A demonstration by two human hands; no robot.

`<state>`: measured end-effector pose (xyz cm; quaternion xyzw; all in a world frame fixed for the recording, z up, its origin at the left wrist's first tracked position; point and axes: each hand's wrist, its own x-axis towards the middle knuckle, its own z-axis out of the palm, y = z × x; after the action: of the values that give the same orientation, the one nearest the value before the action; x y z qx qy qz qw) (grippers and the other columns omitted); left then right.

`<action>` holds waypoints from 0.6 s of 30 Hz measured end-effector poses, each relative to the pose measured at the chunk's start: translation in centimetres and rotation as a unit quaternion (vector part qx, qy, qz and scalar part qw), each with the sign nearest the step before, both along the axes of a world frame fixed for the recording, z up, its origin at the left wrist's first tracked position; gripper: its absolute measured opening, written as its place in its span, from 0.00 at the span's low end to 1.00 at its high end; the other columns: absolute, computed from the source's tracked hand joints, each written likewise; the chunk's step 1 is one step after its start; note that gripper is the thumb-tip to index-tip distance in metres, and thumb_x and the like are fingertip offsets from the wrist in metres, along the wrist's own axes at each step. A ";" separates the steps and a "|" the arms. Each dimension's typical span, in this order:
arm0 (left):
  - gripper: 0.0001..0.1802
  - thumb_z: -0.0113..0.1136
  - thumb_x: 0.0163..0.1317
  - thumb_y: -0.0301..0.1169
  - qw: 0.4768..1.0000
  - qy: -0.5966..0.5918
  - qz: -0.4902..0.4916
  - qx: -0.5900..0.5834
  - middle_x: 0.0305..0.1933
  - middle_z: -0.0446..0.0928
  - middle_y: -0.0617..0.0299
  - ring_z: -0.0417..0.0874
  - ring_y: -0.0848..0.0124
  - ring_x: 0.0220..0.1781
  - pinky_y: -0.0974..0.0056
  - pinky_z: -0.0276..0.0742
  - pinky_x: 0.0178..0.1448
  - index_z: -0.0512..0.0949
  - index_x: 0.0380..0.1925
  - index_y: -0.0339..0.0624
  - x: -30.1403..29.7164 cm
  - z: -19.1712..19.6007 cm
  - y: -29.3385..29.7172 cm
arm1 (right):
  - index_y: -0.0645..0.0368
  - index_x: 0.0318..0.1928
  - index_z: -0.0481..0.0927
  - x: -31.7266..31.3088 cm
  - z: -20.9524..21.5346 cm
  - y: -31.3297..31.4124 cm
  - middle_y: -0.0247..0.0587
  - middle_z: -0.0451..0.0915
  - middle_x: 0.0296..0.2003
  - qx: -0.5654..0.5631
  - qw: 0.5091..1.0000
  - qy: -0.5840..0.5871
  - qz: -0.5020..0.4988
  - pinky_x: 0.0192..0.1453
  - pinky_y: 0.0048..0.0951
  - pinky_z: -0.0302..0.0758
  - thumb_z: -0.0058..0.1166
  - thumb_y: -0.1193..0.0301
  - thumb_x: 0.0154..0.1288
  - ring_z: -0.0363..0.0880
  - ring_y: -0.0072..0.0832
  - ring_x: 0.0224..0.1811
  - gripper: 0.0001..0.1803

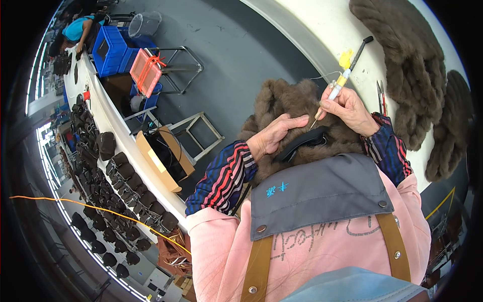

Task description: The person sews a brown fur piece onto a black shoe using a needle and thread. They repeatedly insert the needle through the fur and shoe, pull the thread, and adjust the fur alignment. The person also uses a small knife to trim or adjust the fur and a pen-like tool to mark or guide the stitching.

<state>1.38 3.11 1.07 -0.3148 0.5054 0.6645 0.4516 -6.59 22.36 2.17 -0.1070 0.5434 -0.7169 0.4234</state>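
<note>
A bulky brown fur piece (287, 98) lies in front of my chest, with a black curved band (302, 143) along an opening in it. My left hand (277, 133) grips the fur beside that band, thumb stretched toward the right. Between the fingers of my right hand (347, 108) is a slender tool (341, 83) with a white and yellow handle. Its thin metal tip points down at the fur near the band. Part of the tool is hidden by my fingers. A fine thread or wire loops near the handle.
More brown fur pieces (410, 65) lie on the white table (322, 38) to the right, near a slim red-handled tool (382, 98). Leftward stand a metal-framed stool (146, 73), blue crates (110, 50) and a long table with dark items (126, 181). Another person (78, 30) works far left.
</note>
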 end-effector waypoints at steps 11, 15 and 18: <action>0.33 0.60 0.48 0.49 0.998 0.024 -0.015 0.049 0.44 0.65 0.59 0.64 0.74 0.48 0.68 0.63 0.47 0.64 0.42 0.31 0.4 -1.4 0.0 | 0.61 0.32 0.68 -0.2 0.3 -0.5 0.34 0.75 0.24 0.031 0.997 0.018 0.062 0.33 0.18 0.73 0.48 0.71 0.61 0.76 0.19 0.27 0.06; 0.37 0.60 0.45 0.53 0.999 0.012 -0.029 -0.014 0.44 0.63 0.57 0.62 0.72 0.49 0.64 0.61 0.48 0.63 0.41 0.32 0.1 -0.8 0.2 | 0.61 0.32 0.68 -0.3 0.1 -0.4 0.34 0.75 0.24 0.034 0.998 -0.007 0.052 0.32 0.17 0.73 0.48 0.72 0.61 0.76 0.18 0.27 0.06; 0.37 0.60 0.44 0.55 1.000 0.008 -0.018 -0.008 0.43 0.62 0.58 0.61 0.72 0.48 0.64 0.58 0.48 0.63 0.41 0.33 -0.3 -0.4 0.3 | 0.61 0.32 0.68 -0.8 0.0 -0.4 0.34 0.75 0.24 0.039 0.999 -0.019 0.031 0.33 0.17 0.73 0.48 0.72 0.61 0.76 0.18 0.27 0.06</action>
<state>1.09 3.42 0.63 -0.3039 0.5200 0.6543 0.4573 -7.42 21.92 2.19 -0.0930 0.5595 -0.6836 0.4594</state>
